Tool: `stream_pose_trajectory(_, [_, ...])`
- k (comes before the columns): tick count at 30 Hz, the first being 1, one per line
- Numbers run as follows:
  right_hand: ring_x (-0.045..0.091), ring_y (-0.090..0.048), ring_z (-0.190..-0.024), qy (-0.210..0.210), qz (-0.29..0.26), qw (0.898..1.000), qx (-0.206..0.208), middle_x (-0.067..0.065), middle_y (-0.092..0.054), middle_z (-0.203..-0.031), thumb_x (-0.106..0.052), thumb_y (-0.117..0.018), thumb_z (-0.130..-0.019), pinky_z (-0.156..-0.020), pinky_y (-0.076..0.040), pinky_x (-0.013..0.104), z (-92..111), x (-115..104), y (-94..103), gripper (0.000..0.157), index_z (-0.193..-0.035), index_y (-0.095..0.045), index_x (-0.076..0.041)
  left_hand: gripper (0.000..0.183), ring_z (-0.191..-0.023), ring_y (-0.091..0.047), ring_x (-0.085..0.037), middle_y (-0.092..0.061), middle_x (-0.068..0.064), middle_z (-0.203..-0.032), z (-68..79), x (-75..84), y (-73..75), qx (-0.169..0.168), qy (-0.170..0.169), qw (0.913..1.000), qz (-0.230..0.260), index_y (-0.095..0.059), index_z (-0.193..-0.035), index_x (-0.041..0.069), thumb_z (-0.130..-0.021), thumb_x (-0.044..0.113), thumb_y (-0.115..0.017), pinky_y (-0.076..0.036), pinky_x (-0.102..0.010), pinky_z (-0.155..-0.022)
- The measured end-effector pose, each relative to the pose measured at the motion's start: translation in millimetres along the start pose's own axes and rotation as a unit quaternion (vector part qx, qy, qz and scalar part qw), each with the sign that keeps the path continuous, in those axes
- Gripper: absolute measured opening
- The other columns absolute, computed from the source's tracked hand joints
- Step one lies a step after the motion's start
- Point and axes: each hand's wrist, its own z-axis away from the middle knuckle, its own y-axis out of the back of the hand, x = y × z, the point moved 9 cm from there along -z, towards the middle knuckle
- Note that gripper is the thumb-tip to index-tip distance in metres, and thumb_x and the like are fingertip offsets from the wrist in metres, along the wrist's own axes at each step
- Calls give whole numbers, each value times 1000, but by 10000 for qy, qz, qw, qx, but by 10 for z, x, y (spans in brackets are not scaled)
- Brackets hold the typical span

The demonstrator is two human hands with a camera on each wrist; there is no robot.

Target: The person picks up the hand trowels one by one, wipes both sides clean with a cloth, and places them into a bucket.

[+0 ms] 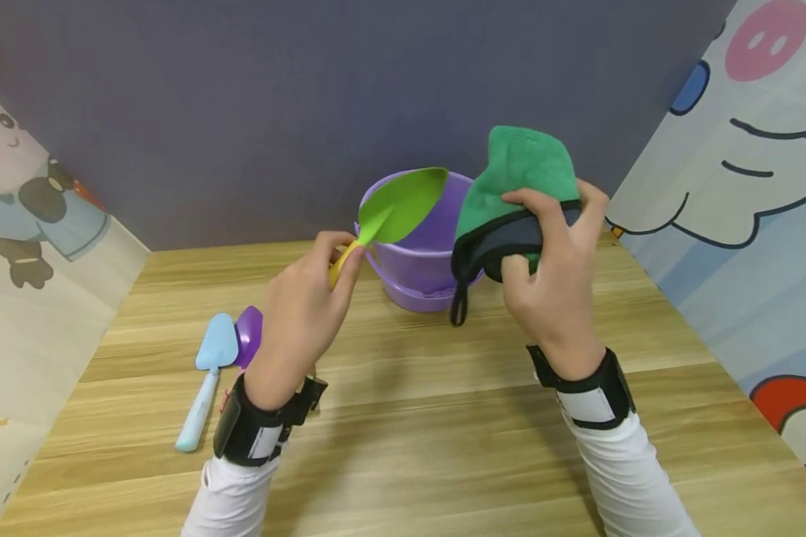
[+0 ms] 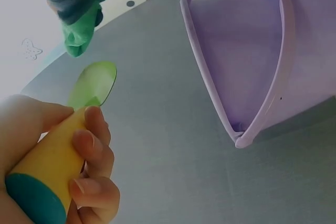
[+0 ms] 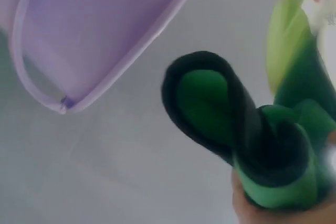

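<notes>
Left of the purple bucket [image 1: 425,280], one light blue trowel [image 1: 218,344] is lying beside one purple scoop [image 1: 249,333], partly hidden. The left hand [image 1: 302,317] is pinching one green trowel [image 1: 406,205] by its yellow handle [image 2: 50,153], raised clear of the bucket. The single bucket is standing upright, its inside partly blocked from view. Above its right side, the right hand [image 1: 556,287] is gripping one dark-edged green cloth [image 1: 520,171].

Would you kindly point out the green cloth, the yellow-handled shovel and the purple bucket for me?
Green cloth [image 1: 522,173]: head view, on its upper green part.
Yellow-handled shovel [image 1: 401,209]: head view, on its green blade.
Purple bucket [image 1: 418,272]: head view, on its outer front wall.
</notes>
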Motion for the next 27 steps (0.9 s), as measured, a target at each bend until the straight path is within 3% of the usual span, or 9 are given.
stream_pose_trajectory(3, [40,-37,-111,-159,-73,9998,-66,40,-31,-124,-10,-47,-70,-80,-35,49,-13,-31,14,46,-110,-60,5,31,-59,-62,-30,-76,-17,-89,1,-13,-7,15,50,10000,18,-64,-113,7,-96,31,-58,-49,-47,-47])
stream_pose_trajectory(9, [41,-35,-120,-163,142,9993,290,42,-36,-126,-15,-70,-80,-97,-36,56,2,-5,46,28,-97,-64,6,32,-57,-62,-28,-77,-17,-91,3,-14,-29,12,52,10000,-64,-65,-113,7,-96,33,-57,-48,-44,-44])
stream_pose_trajectory(11, [40,-35,-119,-87,154,9990,403,42,-37,-125,-35,-68,-86,-96,-36,55,19,34,38,41,-95,-65,5,33,-56,-61,-28,-77,-16,-91,7,-17,-39,-9,85,9999,-74,-65,-113,8,-96,35,-56,-47,-44,-44])
stream_pose_trajectory(15, [39,-38,-115,-111,73,9989,440,39,-36,-126,-75,-41,-85,-89,-34,54,47,99,17,82,-93,-66,3,34,-57,-61,-28,-77,-16,-91,9,-31,-44,-19,123,9999,-65,-65,-114,8,-97,35,-55,-47,-44,-44])
stream_pose_trajectory(17, [37,-40,-113,-176,13,9989,439,37,-37,-126,-65,-51,-87,-87,-36,51,52,99,17,71,-90,-65,4,33,-56,-60,-27,-77,-15,-90,10,-37,-44,-16,132,9999,-64,-65,-114,8,-97,35,-55,-46,-44,-44])
stream_pose_trajectory(19, [36,-40,-114,-167,2,9987,478,38,-37,-126,-39,-65,-88,-86,-38,49,49,62,29,45,-86,-63,6,33,-55,-60,-27,-77,-15,-90,10,-40,-45,-13,131,9999,-71,-65,-114,8,-97,35,-55,-46,-43,-44])
stream_pose_trajectory(22, [36,-39,-115,20,-95,9980,626,40,-38,-123,-2,-67,-79,-88,-40,46,46,-23,42,12,-82,-59,8,33,-55,-59,-26,-77,-14,-90,7,-43,-56,-52,125,9999,-49,-65,-114,8,-97,35,-55,-46,-43,-44])
stream_pose_trajectory(24, [36,-38,-117,266,-135,9965,775,42,-40,-121,6,-65,-77,-91,-38,46,59,-68,33,8,-82,-60,5,33,-55,-59,-26,-77,-14,-91,5,-41,-68,-95,109,9999,3,-64,-115,8,-97,34,-54,-47,-42,-44])
stream_pose_trajectory(27, [36,-40,-118,699,-218,9930,923,38,-42,-121,5,-66,-76,-95,-39,49,119,-120,-28,20,-92,-62,-6,33,-55,-58,-24,-77,-13,-90,5,-26,-85,-154,38,9998,98,-64,-115,6,-98,32,-54,-46,-41,-45])
